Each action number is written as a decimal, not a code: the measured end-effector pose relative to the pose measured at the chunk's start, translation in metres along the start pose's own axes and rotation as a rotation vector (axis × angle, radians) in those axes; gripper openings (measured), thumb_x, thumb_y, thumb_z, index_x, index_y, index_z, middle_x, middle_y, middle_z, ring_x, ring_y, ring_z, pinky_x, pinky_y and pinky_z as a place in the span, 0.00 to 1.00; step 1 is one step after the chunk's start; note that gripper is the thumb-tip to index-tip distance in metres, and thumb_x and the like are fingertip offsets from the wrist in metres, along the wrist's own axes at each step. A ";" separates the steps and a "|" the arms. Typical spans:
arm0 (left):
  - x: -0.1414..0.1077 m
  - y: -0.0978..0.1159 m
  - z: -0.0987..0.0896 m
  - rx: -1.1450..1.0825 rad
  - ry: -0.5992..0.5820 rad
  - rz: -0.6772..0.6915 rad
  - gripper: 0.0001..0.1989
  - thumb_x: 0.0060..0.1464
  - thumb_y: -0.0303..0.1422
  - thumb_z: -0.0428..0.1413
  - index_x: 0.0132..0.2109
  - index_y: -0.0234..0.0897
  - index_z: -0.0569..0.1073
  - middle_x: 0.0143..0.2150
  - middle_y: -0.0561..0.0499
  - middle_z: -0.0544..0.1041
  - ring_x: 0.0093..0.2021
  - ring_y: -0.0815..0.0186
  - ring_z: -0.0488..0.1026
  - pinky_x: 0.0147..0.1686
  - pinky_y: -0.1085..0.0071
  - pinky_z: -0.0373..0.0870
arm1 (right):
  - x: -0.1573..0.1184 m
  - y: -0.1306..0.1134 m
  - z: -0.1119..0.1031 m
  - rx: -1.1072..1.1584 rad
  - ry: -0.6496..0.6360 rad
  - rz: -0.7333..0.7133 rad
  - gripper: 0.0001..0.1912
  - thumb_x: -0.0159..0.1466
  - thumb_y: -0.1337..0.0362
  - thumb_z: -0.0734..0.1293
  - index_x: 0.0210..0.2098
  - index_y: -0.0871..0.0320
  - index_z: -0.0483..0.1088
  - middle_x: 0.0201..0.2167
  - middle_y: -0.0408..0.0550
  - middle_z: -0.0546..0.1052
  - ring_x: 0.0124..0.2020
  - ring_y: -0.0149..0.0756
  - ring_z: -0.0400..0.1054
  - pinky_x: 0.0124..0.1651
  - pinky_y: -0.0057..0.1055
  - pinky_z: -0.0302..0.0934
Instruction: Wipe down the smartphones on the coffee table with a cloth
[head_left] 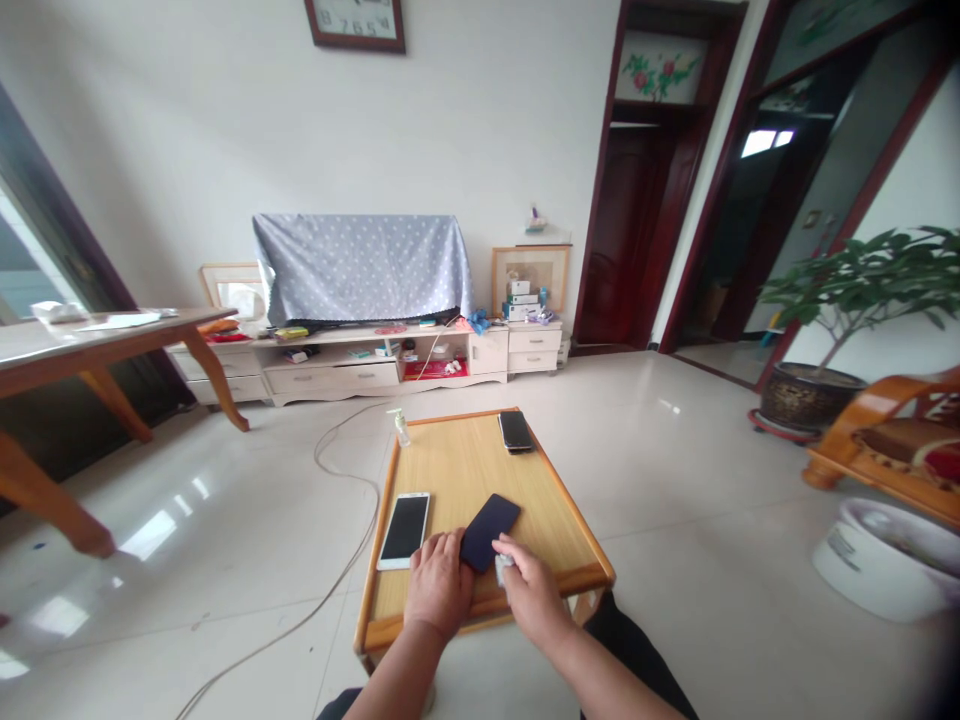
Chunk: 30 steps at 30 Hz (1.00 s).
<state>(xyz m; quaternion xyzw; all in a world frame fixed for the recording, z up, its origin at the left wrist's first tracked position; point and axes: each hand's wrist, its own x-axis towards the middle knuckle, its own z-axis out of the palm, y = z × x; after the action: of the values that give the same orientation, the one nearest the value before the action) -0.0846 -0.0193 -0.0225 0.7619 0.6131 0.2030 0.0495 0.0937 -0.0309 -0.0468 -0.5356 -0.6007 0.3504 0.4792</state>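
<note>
A low wooden table [465,470] with a darker rim stands on the floor in front of me. My left hand [439,585] lies at the near edge and grips the lower left corner of a dark smartphone [489,532], which sits tilted across the tabletop. My right hand [529,590] pinches a small white cloth [504,570] against that phone's lower edge. Left of the hands, a white smartphone [403,530] lies screen up. A black smartphone [515,431] rests at the far edge, and a clear pump bottle [401,428] stands at the far left corner.
A pale cable [346,550] curves across the tiled floor left of the low table. A taller wooden table [97,345] stands at the left, a cream TV cabinet [337,370] at the back. To the right are a potted plant [814,395], a wooden chair [892,450] and a white basin [885,560].
</note>
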 end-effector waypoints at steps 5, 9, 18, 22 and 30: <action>0.002 0.003 0.002 0.006 -0.014 -0.031 0.26 0.57 0.30 0.47 0.62 0.42 0.65 0.58 0.46 0.73 0.61 0.57 0.62 0.58 0.61 0.55 | 0.010 -0.002 -0.007 0.274 0.104 0.279 0.23 0.60 0.55 0.65 0.50 0.61 0.76 0.50 0.55 0.79 0.52 0.46 0.72 0.55 0.40 0.65; 0.003 0.004 0.004 0.023 -0.020 -0.036 0.26 0.57 0.29 0.47 0.63 0.41 0.65 0.58 0.46 0.73 0.62 0.58 0.62 0.59 0.61 0.54 | 0.016 0.000 -0.010 0.383 0.114 0.366 0.26 0.57 0.54 0.68 0.50 0.63 0.75 0.46 0.55 0.80 0.45 0.44 0.74 0.46 0.36 0.68; 0.002 0.013 -0.003 0.040 -0.040 -0.067 0.23 0.59 0.28 0.46 0.61 0.41 0.66 0.57 0.46 0.74 0.61 0.59 0.64 0.60 0.62 0.55 | 0.013 0.007 -0.014 0.421 0.139 0.327 0.28 0.56 0.53 0.68 0.52 0.63 0.72 0.46 0.55 0.80 0.45 0.45 0.75 0.45 0.36 0.69; 0.001 0.017 -0.006 0.048 -0.019 -0.080 0.22 0.61 0.38 0.48 0.60 0.40 0.66 0.57 0.44 0.74 0.60 0.56 0.66 0.60 0.59 0.56 | 0.016 0.008 -0.011 0.343 0.190 0.290 0.27 0.58 0.53 0.67 0.53 0.62 0.71 0.46 0.56 0.80 0.43 0.45 0.76 0.44 0.38 0.70; 0.005 0.015 0.002 0.073 -0.027 -0.091 0.32 0.52 0.48 0.56 0.61 0.39 0.65 0.58 0.42 0.73 0.60 0.52 0.65 0.60 0.57 0.53 | 0.046 0.006 -0.010 -0.109 0.095 -0.049 0.25 0.64 0.57 0.63 0.59 0.58 0.68 0.56 0.55 0.74 0.57 0.46 0.68 0.60 0.43 0.62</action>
<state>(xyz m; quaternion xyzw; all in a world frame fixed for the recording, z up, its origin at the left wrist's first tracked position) -0.0694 -0.0178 -0.0183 0.7370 0.6536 0.1678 0.0392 0.1067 0.0139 -0.0402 -0.5622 -0.6083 0.2794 0.4856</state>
